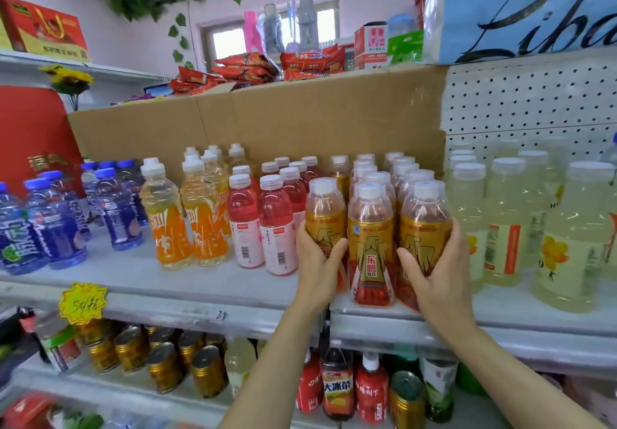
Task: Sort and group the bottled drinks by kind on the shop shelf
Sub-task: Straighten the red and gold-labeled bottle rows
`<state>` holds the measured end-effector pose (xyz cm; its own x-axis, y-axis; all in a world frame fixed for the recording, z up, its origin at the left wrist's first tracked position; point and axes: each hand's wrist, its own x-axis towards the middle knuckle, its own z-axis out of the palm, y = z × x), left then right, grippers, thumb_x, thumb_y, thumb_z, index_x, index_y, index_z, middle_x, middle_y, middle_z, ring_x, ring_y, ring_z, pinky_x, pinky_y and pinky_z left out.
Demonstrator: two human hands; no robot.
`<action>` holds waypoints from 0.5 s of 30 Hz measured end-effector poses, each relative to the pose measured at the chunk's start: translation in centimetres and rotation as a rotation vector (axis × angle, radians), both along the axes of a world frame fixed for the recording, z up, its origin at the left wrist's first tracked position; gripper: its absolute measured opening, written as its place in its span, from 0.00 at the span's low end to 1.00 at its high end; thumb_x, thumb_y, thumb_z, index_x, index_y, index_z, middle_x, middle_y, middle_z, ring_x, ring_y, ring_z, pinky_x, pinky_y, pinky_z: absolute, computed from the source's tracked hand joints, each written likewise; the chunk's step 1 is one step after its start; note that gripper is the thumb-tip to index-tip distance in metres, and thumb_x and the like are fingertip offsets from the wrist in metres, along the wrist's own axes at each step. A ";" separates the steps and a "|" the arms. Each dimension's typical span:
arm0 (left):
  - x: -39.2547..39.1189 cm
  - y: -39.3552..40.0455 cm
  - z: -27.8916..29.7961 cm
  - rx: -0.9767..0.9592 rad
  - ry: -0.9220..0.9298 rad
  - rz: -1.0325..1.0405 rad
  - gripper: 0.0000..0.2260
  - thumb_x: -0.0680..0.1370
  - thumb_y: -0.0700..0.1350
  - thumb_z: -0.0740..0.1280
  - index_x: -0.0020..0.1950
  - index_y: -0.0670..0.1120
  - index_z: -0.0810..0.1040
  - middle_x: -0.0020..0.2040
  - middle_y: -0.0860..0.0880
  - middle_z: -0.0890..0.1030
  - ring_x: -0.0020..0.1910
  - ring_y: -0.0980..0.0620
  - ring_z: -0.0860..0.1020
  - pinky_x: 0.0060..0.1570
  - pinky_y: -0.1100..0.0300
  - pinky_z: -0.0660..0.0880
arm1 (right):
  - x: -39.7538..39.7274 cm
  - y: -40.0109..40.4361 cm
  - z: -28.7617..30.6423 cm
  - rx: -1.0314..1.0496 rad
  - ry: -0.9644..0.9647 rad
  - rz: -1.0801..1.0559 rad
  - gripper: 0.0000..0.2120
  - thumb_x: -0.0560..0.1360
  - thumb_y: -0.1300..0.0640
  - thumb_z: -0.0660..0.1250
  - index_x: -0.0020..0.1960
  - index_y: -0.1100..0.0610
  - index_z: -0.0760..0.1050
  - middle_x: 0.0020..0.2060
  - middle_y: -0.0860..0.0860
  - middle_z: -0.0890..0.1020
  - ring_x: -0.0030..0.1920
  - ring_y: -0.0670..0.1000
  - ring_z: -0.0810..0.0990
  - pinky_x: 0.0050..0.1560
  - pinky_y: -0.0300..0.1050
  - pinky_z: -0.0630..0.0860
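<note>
Fingers of the left hand (pixel 317 261) curl round the left gold bottle (pixel 325 224) at the front edge of the shelf (pixel 200 281), thumb across its label and the other fingers out of sight behind it. Fingers of the right hand (pixel 434 271) wrap the right gold bottle (pixel 424 228) the same way, thumb on the front, fingertips showing at its right side. Both bottles stand upright on the shelf, and between them, touching or nearly touching each, stands a middle gold bottle (pixel 370 245) that neither hand holds. Behind these three, more gold bottles (pixel 397 171) run in rows toward the cardboard (pixel 267 118) at the back of the shelf.

Just left of the gold group stand pink bottles (pixel 263 218) in two rows, then orange bottles (pixel 187 214), then blue bottles (pixel 56 221) toward the left end of the shelf. Right of the gold group, on the adjoining shelf section, stand pale yellow bottles (pixel 507 221) in front of a pegboard (pixel 534 101). A yellow price tag (pixel 82 302) hangs at the shelf's front edge on the left. On the lower shelf sit gold cans (pixel 163 361) and red bottles (pixel 370 392).
</note>
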<state>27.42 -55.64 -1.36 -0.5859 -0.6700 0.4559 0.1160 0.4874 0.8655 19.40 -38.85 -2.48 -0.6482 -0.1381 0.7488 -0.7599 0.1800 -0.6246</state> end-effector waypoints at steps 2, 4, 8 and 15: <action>0.0 0.0 0.1 -0.031 -0.042 -0.011 0.37 0.74 0.59 0.67 0.78 0.51 0.56 0.71 0.50 0.68 0.72 0.50 0.67 0.73 0.44 0.66 | 0.1 0.0 0.0 -0.007 0.000 0.002 0.41 0.76 0.43 0.69 0.79 0.52 0.49 0.72 0.51 0.64 0.71 0.49 0.65 0.69 0.52 0.67; 0.9 0.4 0.6 -0.113 -0.085 -0.003 0.38 0.76 0.51 0.70 0.80 0.49 0.53 0.75 0.49 0.63 0.75 0.51 0.60 0.78 0.50 0.58 | 0.1 0.0 0.0 -0.009 -0.006 0.000 0.41 0.75 0.46 0.69 0.79 0.51 0.50 0.71 0.50 0.65 0.70 0.49 0.66 0.69 0.53 0.69; 2.9 -0.8 2.3 -0.565 -0.130 0.099 0.57 0.72 0.44 0.78 0.81 0.49 0.35 0.82 0.54 0.37 0.80 0.57 0.38 0.79 0.58 0.46 | 0.5 -0.2 0.0 -0.030 -0.032 0.000 0.40 0.73 0.44 0.69 0.78 0.50 0.52 0.70 0.50 0.67 0.67 0.47 0.68 0.67 0.52 0.70; 1.6 -3.9 7.9 -1.260 -0.400 0.078 0.59 0.70 0.45 0.80 0.81 0.46 0.35 0.82 0.50 0.36 0.80 0.52 0.36 0.75 0.61 0.39 | 0.4 -0.3 -0.1 -0.049 -0.035 -0.058 0.44 0.70 0.34 0.64 0.79 0.51 0.52 0.70 0.52 0.67 0.69 0.49 0.67 0.68 0.57 0.69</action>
<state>29.02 -59.58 6.50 -0.8039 0.0443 0.5931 -0.1042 0.9713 -0.2138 19.77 -39.15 -2.57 -0.6801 -0.0631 0.7304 -0.7265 0.1917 -0.6599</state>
